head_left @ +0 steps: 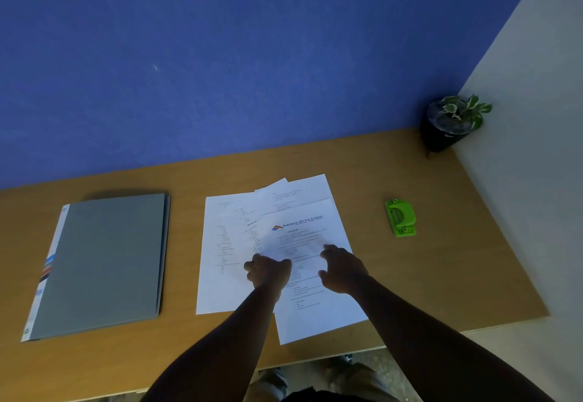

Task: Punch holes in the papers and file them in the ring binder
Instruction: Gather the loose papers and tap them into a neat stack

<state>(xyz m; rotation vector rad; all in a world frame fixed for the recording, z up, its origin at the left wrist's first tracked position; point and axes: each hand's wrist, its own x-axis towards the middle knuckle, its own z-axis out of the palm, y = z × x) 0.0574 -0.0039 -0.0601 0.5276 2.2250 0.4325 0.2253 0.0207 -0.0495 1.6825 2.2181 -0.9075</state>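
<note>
1. A loose pile of printed papers (268, 244) lies fanned out near the middle of the wooden table (441, 259), several sheets overlapping at different angles.
2. The top sheet (315, 313) is tilted, and its near corner reaches the table's near edge; it carries a small rainbow logo and the heading "Rainbow Art Pre School".
3. The left hand (268, 270) rests on the papers with its fingers curled under into a loose fist – whether they pinch a sheet cannot be told from this angle.
4. The right hand (342, 270) sits just to the right of it on the top sheet, fingers bent and spread with the tips on the paper – no sheet is visibly gripped.
5. The two hands are near each other but apart, with printed text showing between them.
6. A grey ring binder (104, 263) lies closed and flat at the left of the table, well apart from the papers, with a coloured label strip along its left edge.
7. A small green hole punch (400, 217) lies to the right of the papers, untouched.
8. A potted plant (454, 121) in a dark pot stands in the far right corner, where the blue wall (220, 54) meets a pale side wall (536, 149).
</note>
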